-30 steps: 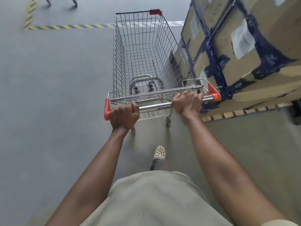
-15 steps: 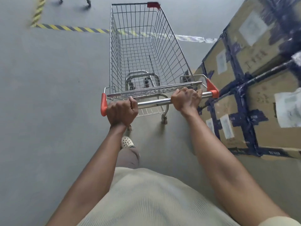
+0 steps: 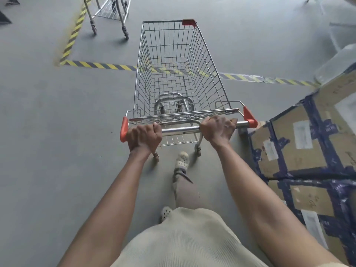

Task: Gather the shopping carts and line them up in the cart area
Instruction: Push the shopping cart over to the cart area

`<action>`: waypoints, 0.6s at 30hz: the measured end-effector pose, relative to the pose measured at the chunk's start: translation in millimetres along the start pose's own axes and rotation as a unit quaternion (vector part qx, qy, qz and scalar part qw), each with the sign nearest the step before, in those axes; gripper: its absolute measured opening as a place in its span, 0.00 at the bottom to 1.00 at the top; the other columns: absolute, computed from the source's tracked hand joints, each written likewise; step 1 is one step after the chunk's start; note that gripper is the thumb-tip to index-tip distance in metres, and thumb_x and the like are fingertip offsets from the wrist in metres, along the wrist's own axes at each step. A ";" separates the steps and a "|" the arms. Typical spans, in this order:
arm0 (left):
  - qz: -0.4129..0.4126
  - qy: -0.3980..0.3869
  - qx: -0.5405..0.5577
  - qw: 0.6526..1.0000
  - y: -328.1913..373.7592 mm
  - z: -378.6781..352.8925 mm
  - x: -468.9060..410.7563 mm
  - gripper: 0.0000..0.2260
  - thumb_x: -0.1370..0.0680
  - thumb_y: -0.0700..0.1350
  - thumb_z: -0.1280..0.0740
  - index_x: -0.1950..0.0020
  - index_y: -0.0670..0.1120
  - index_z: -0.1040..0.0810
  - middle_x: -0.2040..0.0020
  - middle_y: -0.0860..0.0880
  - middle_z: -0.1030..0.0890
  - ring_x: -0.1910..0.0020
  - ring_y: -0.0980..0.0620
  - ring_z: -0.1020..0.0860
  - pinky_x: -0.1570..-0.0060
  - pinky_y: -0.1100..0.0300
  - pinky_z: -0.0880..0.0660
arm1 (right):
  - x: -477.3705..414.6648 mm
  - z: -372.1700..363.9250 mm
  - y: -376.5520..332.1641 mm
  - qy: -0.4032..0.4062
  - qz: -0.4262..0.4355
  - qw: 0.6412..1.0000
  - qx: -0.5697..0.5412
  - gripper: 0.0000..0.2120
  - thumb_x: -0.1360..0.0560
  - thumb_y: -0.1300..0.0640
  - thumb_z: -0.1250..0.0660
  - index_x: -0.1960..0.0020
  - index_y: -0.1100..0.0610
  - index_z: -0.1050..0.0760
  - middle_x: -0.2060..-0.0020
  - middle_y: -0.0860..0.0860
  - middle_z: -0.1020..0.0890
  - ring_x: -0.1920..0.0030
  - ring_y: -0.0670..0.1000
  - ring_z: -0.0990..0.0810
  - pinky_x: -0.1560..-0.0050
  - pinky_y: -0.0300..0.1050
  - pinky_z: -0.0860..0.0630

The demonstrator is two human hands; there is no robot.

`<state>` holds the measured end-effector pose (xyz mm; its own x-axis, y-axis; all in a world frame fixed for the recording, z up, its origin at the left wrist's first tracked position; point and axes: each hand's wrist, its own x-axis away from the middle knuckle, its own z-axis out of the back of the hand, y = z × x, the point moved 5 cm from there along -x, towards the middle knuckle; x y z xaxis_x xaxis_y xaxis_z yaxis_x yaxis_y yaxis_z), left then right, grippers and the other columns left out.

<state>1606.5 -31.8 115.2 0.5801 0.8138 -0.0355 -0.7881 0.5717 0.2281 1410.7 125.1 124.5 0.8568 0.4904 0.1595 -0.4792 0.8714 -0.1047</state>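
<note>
where striped tape (image 3: 100,65) crosses grey floor (image 3: 38,141), cart (image 3: 181,129) stands beside boxes (image 3: 300,151).

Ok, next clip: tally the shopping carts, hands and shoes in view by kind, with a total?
Shopping carts: 2, the pushed cart and a second cart cut off at the top edge.
Hands: 2, left hand and right hand, both gripping the handle bar.
Shoes: 2, front shoe and rear shoe.
Total: 6.

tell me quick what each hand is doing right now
Left hand: closed around the cart handle, near its left end.
Right hand: closed around the same handle, near its right end.
</note>
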 end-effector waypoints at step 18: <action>0.060 0.029 0.031 0.997 -52.9 -39.1 -427.9 0.22 0.18 0.65 0.52 0.38 0.53 0.29 0.36 0.42 0.32 0.35 0.42 0.35 0.33 0.45 0.39 | -408.0 14.8 -217.2 0.061 0.036 0.995 -0.070 0.33 0.24 0.43 0.59 0.57 0.55 0.17 0.56 0.52 0.17 0.47 0.54 0.24 0.41 0.57 0.39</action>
<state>1392.0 -406.2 80.3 0.4690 0.8812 -0.0599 -0.8353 0.4646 0.2939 1162.4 -264.0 96.7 0.8419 0.5390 0.0272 -0.5166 0.8194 -0.2484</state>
